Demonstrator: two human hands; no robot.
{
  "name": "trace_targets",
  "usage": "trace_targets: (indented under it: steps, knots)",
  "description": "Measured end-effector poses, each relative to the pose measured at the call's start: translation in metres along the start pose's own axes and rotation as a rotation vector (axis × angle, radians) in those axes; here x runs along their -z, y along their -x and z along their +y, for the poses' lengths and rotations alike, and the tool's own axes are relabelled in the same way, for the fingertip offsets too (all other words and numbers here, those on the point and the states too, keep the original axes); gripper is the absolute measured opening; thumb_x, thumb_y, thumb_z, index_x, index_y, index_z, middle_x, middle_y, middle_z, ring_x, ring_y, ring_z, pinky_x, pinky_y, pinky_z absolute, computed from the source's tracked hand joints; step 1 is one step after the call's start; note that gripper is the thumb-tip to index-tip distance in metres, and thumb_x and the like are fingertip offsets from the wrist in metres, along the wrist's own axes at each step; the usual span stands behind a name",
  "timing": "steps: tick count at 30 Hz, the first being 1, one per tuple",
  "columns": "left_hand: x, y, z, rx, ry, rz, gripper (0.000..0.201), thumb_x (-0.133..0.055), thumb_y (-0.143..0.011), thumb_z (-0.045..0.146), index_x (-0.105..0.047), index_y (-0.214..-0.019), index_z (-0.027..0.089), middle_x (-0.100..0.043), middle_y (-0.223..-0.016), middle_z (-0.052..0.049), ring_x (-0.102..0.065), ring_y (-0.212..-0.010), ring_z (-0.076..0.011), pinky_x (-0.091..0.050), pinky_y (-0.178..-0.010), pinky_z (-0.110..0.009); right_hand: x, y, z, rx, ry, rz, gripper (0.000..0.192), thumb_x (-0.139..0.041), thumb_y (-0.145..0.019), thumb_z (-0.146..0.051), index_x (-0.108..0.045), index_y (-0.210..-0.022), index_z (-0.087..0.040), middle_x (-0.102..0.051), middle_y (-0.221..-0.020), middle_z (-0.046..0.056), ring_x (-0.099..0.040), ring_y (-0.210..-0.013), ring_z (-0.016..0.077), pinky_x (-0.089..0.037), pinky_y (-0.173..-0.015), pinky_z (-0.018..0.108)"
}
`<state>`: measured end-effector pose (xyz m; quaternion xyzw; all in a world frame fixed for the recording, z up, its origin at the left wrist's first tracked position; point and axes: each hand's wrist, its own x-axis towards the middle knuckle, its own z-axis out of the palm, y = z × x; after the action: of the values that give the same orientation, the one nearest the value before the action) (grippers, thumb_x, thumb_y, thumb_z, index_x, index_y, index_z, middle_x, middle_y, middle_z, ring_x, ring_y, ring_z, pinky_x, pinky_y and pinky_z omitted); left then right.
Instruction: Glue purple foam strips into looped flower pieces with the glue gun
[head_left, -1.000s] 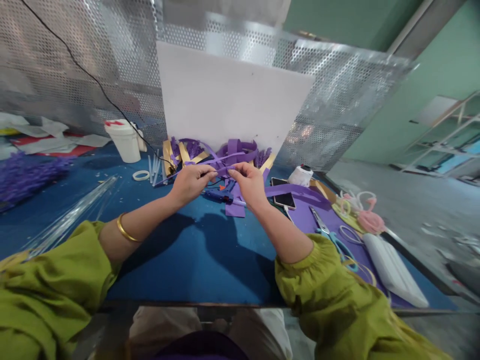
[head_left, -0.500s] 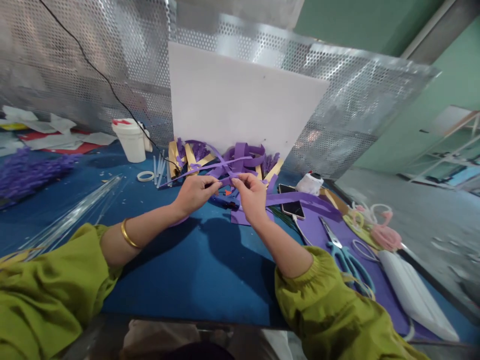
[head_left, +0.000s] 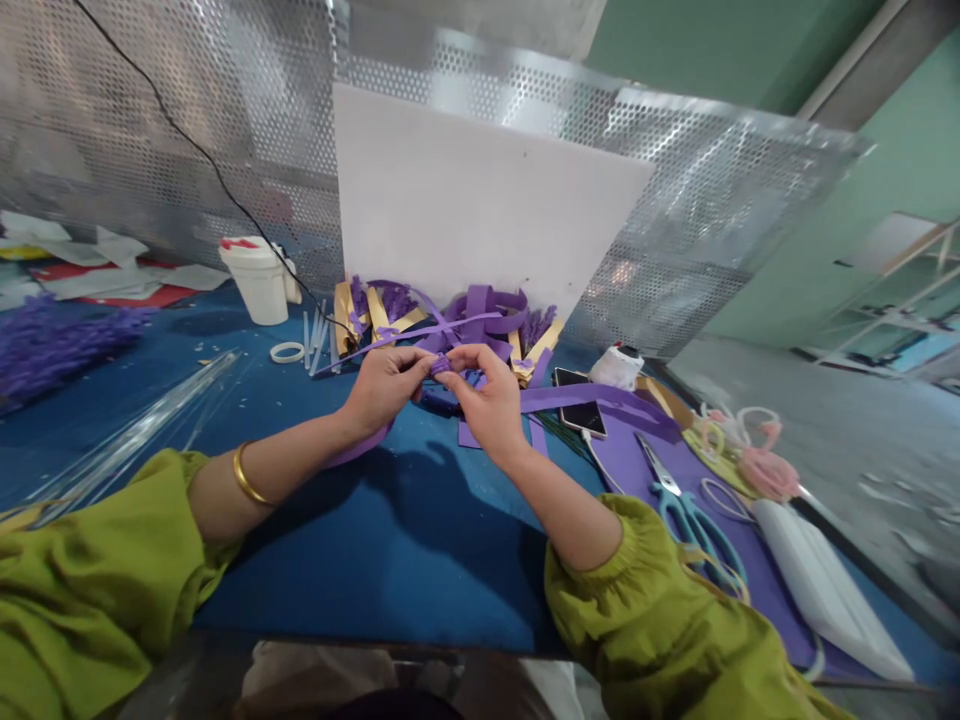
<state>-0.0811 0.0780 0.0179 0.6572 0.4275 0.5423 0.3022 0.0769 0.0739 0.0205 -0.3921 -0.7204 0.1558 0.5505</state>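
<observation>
My left hand (head_left: 386,390) and my right hand (head_left: 486,400) meet above the blue table. Between their fingertips is a small gathered bunch of purple strip (head_left: 441,365), pinched by both hands. A length of the purple strip hangs below my left wrist. Just behind the hands lie loose purple strips (head_left: 495,310) and little lavender bunches in tan wraps (head_left: 345,310). A dark blue tool, partly covered by the fingers, rests under my hands; its kind is hidden.
Right of my arm are a phone (head_left: 579,402), blue-handled scissors (head_left: 690,515) and a white power strip (head_left: 829,585). At left stand a white cup (head_left: 259,280), a tape roll (head_left: 287,352), clear glue sticks (head_left: 316,340) and purple flower sprigs (head_left: 64,345). A white board (head_left: 487,200) leans behind.
My hands have come closer together. The purple strip, stretched between them before, is now bunched into a small gathered piece at the fingertips.
</observation>
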Motion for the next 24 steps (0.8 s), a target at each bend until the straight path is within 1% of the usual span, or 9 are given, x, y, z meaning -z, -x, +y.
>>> trace_targets:
  steps: [2,4,8,10,14,16,18,20,24]
  knots:
    - [0.0,0.0,-0.001,-0.035,0.003,-0.029,0.029,-0.056,-0.088,0.037,-0.07,-0.074,0.015,-0.054,-0.048,0.002,-0.046,-0.047,-0.0104,-0.034,-0.049,-0.023,0.001,-0.001,0.0,-0.044,-0.016,0.019,0.018,-0.072,-0.079,-0.025,-0.067,-0.096,-0.023,-0.069,-0.084,0.0,-0.063,-0.085,0.0183,-0.05,-0.082,0.033]
    - [0.002,0.0,-0.001,-0.078,-0.016,-0.049,0.032,-0.054,-0.09,0.037,-0.067,-0.072,0.015,-0.054,-0.05,0.002,-0.046,-0.05,-0.0105,-0.035,-0.051,-0.023,0.003,-0.003,0.001,-0.024,0.001,0.008,0.02,-0.071,-0.08,-0.026,-0.068,-0.1,-0.023,-0.068,-0.083,0.0,-0.063,-0.084,0.0186,-0.05,-0.083,0.034]
    - [0.004,0.001,0.002,-0.113,-0.042,-0.083,0.033,-0.052,-0.092,0.038,-0.065,-0.072,0.016,-0.054,-0.054,0.002,-0.046,-0.053,-0.0114,-0.036,-0.053,-0.024,0.004,-0.005,0.002,0.046,0.041,-0.036,0.017,-0.069,-0.083,-0.028,-0.073,-0.099,-0.027,-0.069,-0.091,0.002,-0.063,-0.093,0.0211,-0.049,-0.088,0.037]
    - [0.003,0.002,0.005,-0.11,-0.025,-0.092,0.033,-0.052,-0.092,0.039,-0.065,-0.072,0.016,-0.054,-0.055,0.002,-0.047,-0.054,-0.0118,-0.036,-0.053,-0.024,0.004,-0.004,0.002,0.058,0.019,-0.028,0.013,-0.068,-0.083,-0.027,-0.074,-0.095,-0.028,-0.07,-0.096,0.003,-0.063,-0.098,0.0221,-0.05,-0.089,0.038]
    - [-0.002,0.004,0.009,0.005,0.094,-0.081,0.041,-0.053,-0.091,0.045,-0.062,-0.065,0.015,-0.051,-0.053,0.001,-0.043,-0.051,-0.0106,-0.034,-0.05,-0.024,0.003,-0.001,0.003,0.085,0.034,0.045,0.006,-0.066,-0.085,-0.026,-0.071,-0.089,-0.026,-0.071,-0.094,0.003,-0.065,-0.096,0.0216,-0.049,-0.092,0.038]
    - [-0.004,0.004,0.008,0.084,0.151,-0.086,0.039,-0.055,-0.089,0.046,-0.065,-0.068,0.015,-0.051,-0.053,0.002,-0.041,-0.049,-0.0098,-0.032,-0.047,-0.024,0.005,-0.002,0.005,0.071,0.045,0.053,0.007,-0.062,-0.088,-0.027,-0.068,-0.091,-0.024,-0.071,-0.092,0.003,-0.065,-0.092,0.0208,-0.048,-0.089,0.037]
    - [-0.005,0.003,0.006,0.122,0.159,-0.101,0.032,-0.058,-0.087,0.044,-0.068,-0.075,0.015,-0.056,-0.058,0.002,-0.044,-0.05,-0.0099,-0.034,-0.048,-0.023,0.008,-0.004,0.006,0.042,0.046,0.042,0.009,-0.06,-0.089,-0.028,-0.066,-0.092,-0.022,-0.07,-0.089,0.003,-0.063,-0.085,0.0194,-0.048,-0.083,0.034]
    - [-0.003,0.001,0.004,0.082,0.082,-0.09,0.028,-0.059,-0.086,0.04,-0.069,-0.078,0.015,-0.062,-0.064,0.001,-0.049,-0.054,-0.0107,-0.038,-0.053,-0.023,0.011,-0.007,0.007,0.006,0.048,0.018,0.01,-0.059,-0.089,-0.029,-0.064,-0.092,-0.021,-0.069,-0.086,0.002,-0.061,-0.081,0.0182,-0.048,-0.078,0.032]
    - [0.003,0.0,0.004,-0.113,-0.217,-0.06,0.03,-0.056,-0.089,0.037,-0.071,-0.075,0.014,-0.061,-0.063,0.001,-0.051,-0.06,-0.0118,-0.037,-0.059,-0.024,0.013,-0.011,0.008,-0.084,0.001,-0.02,0.01,-0.059,-0.087,-0.03,-0.063,-0.089,-0.021,-0.068,-0.081,0.001,-0.061,-0.078,0.0174,-0.048,-0.076,0.031]
